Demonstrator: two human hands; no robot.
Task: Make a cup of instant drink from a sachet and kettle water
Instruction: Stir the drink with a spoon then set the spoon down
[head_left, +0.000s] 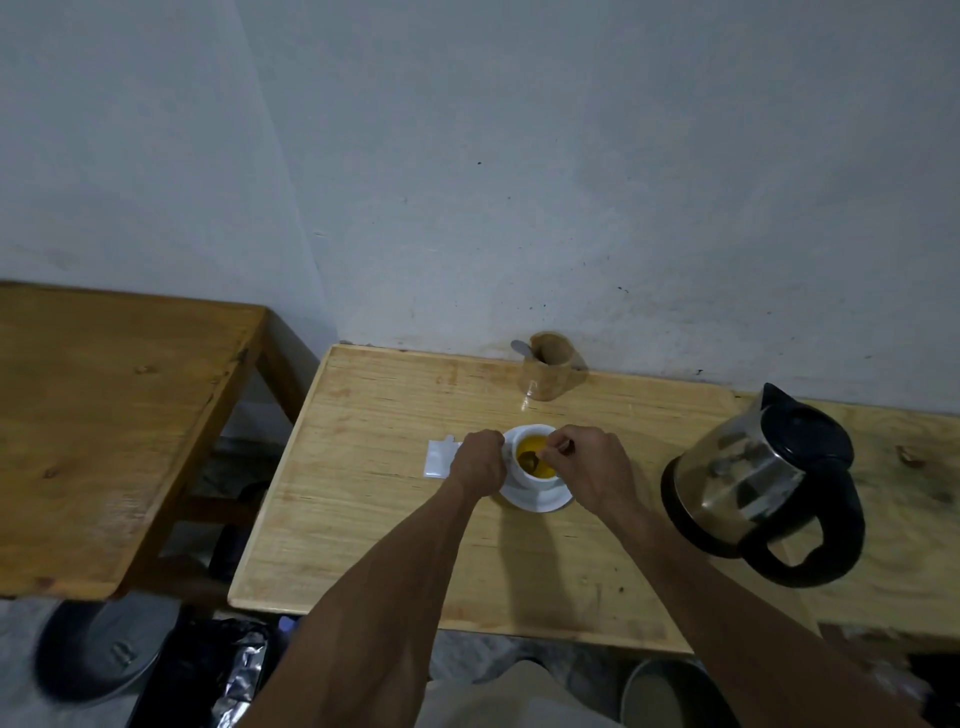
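Note:
A white cup (540, 480) stands on a white saucer (540, 500) in the middle of the light wooden table (395, 519). Yellow liquid fills the cup. My right hand (592, 470) pinches a small spoon (531, 459) whose bowl dips into the liquid. My left hand (478, 462) is closed against the cup's left side, holding it. A white sachet (439, 458) lies flat on the table just left of my left hand. A steel kettle (763, 483) with a black lid and handle stands to the right.
A wooden holder (548, 371) with a spoon in it stands at the back edge by the wall. A second, darker wooden table (104, 415) stands to the left across a gap. Bags and a grey lid lie on the floor below.

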